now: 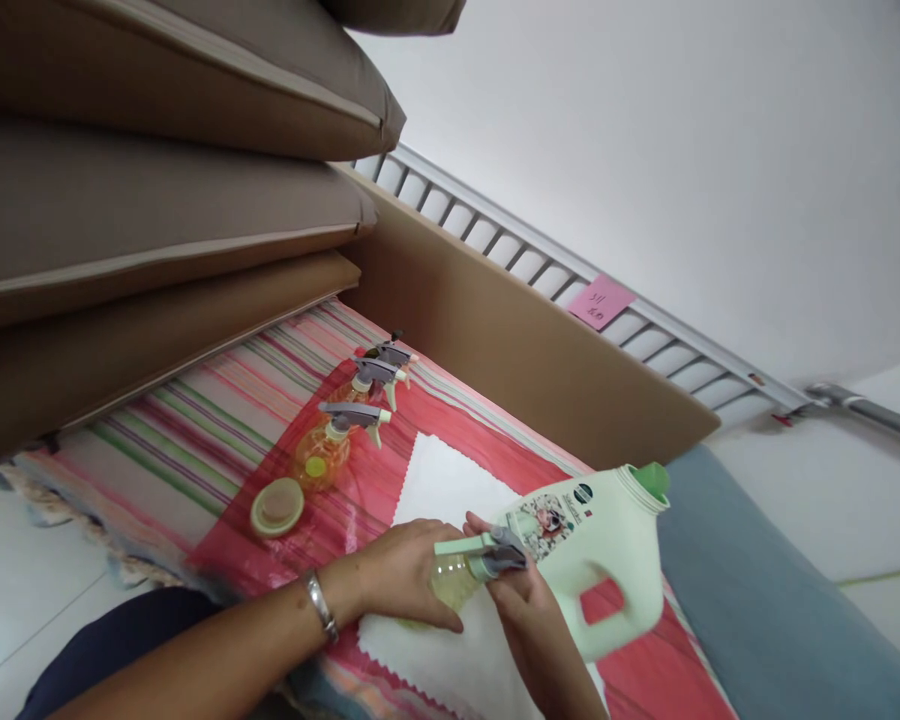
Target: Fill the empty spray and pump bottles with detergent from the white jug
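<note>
The small spray bottle point(454, 583) was in the person's two hands, held over a white cloth point(442, 490). The left hand point(405, 570) was curled around its clear body. The right hand point(525, 595) had its fingers bent close around the grey and green spray top point(501, 550). I could not tell how hard either hand squeezed, or if the top was on tight. If it was loose, the bottle could leak when tipped, and if the trigger got pressed, it could squirt. A big pale green jug point(634, 535) was just beside the right hand. Its green spout point(652, 482) seemed to have no lid, so a bump from that arm could make it tip and spill on the red see-through cloth point(532, 460). Farther off were other spray bottles point(322, 455) in a row, near a round lid point(277, 508). A tug on the red cloth could knock them over. Behind were a brown board point(495, 320) and piled cushions point(195, 210).
</note>
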Available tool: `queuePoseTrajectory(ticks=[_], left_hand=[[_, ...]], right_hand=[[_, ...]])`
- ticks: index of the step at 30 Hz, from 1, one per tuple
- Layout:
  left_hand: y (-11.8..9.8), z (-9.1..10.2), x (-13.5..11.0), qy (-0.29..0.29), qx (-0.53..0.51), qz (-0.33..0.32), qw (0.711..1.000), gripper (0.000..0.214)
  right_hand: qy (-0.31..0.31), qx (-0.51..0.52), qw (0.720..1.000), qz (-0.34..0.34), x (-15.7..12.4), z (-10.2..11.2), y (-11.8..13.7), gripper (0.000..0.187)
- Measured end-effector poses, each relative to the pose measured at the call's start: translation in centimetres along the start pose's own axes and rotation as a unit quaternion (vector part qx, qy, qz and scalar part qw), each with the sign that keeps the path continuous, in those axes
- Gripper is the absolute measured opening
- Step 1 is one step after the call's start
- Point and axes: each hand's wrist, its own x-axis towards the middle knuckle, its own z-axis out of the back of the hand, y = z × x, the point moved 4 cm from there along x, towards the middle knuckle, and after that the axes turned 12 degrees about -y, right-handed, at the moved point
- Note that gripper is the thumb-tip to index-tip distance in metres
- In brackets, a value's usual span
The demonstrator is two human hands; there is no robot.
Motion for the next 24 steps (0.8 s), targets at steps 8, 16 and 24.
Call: queuePoseTrajectory(ticks=[8, 16, 24], left_hand=[[-0.8, 0.7, 0.2, 0.005, -0.018, -0.009, 1.000, 0.066], [-1.7, 0.9, 0.4, 0.003, -0.024, -0.026, 0.999, 0.068], [-1.5, 0.7, 0.5, -0.008, -0.001, -0.019, 1.000, 0.067]], right_hand=[[0.010, -0.033, 0.999, -0.005, -0.1, -0.7, -0.1, 0.057], [-0.013, -0.105, 0.994, 0.000, 0.4, -0.3, -1.0, 0.035], [-0.068, -0.135, 0.988, 0.024, 0.2, 0.3, -1.7, 0.027]])
